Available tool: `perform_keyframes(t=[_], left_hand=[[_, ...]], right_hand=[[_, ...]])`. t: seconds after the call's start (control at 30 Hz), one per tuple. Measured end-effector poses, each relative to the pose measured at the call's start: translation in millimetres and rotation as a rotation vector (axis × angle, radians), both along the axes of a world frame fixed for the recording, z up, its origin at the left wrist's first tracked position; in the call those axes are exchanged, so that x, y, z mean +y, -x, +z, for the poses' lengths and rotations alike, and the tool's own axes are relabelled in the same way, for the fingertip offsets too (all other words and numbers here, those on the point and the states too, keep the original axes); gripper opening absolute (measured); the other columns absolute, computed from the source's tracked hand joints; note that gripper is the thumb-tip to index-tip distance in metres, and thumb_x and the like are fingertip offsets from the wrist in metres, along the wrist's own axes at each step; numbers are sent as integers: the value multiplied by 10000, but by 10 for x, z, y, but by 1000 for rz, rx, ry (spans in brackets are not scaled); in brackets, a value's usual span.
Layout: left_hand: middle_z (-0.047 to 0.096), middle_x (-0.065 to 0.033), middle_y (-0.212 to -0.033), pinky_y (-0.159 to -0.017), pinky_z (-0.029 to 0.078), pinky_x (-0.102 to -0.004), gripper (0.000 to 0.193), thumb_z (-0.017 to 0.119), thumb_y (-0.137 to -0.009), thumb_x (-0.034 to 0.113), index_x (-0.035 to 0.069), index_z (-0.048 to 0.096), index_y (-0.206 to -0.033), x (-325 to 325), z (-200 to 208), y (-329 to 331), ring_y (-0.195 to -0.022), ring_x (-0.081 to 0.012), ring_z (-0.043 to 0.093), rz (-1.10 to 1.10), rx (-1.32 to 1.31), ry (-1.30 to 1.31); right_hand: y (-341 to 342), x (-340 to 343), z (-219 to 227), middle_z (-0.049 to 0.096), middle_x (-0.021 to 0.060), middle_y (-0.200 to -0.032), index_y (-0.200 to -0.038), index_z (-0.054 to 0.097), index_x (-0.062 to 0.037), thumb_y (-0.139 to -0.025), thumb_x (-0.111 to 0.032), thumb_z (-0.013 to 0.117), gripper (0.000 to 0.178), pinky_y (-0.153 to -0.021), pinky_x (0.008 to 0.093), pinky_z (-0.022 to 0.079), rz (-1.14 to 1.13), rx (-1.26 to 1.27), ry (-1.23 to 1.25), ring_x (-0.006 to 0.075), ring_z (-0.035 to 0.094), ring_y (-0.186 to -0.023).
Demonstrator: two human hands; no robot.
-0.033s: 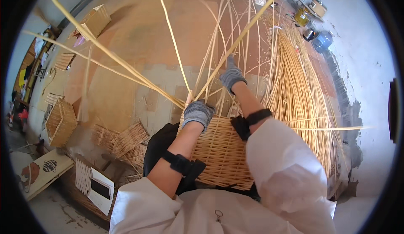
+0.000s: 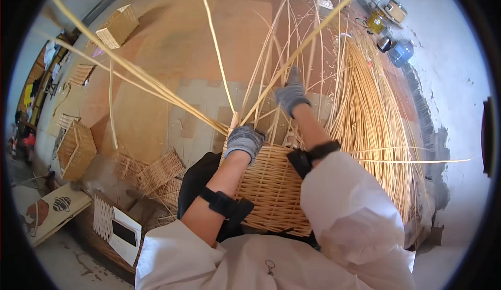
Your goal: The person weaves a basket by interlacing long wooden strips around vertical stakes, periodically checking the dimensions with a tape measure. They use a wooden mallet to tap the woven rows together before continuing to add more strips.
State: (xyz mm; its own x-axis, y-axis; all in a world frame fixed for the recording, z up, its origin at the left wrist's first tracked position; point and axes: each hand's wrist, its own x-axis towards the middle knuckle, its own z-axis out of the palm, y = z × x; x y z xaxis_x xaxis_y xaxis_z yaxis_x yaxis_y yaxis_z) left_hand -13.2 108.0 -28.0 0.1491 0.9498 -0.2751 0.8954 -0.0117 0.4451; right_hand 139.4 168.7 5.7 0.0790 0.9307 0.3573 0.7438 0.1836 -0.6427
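A woven wicker basket (image 2: pixel 271 191) of pale rods rests against my lap, its upper rim facing away from me. My left hand (image 2: pixel 245 143), in a grey knit glove, is closed on the basket's far left corner, where several long rods (image 2: pixel 172 96) fan outward. Beyond the rim, my gloved right hand (image 2: pixel 292 96) is raised among upright rods. One finger points up; the others look curled round a thin rod, though the grip is partly hidden. A thick rod (image 2: pixel 315 33) slants up and right from the left hand's corner, passing by the right hand.
A large bundle of loose rods (image 2: pixel 365 118) lies on the right beside the wall. At left are wicker boxes (image 2: pixel 76 149), flat woven panels (image 2: pixel 162 171) and a phone (image 2: pixel 125 233) on a white box. A blue water jug (image 2: pixel 401 53) stands at far right.
My right hand has shifted slightly right, and the rods around it have swung right. The left hand stays at the basket corner.
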Motion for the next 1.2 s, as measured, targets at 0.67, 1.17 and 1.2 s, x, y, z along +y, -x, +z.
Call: perform_keyframes(t=[0.67,1.17,1.2], left_hand=[[583,-165,-1012,-853,389,-355,473,454,-803,449,58,564,-1046,-249,441,-918,-948,-285,549,-384,24,312],[583,-93,-1058,-893,364,-338,703,510,-628,669,100,578,-1036,-511,570,-966,-1036,-228,520,-136,154,364],[583,-93,-1058,-893,364,-338,703,510,-628,669,100,578,-1036,-541,645,-1021,-1036,-228,520,-108,126,281]], right_hand=[[-1523,-1103,-158,475,46,-707,-822,450,-40,-806,7,475,55,-634,331,466,86,962,269,182,510,-655],[-1463,-2233,-545,521,54,-597,-789,480,-39,-843,-127,510,107,-475,302,466,-331,1126,-97,164,524,-512],[-1456,-2201,-501,521,54,-597,-789,480,-39,-843,-127,510,107,-475,302,466,-386,1134,-30,164,524,-512]])
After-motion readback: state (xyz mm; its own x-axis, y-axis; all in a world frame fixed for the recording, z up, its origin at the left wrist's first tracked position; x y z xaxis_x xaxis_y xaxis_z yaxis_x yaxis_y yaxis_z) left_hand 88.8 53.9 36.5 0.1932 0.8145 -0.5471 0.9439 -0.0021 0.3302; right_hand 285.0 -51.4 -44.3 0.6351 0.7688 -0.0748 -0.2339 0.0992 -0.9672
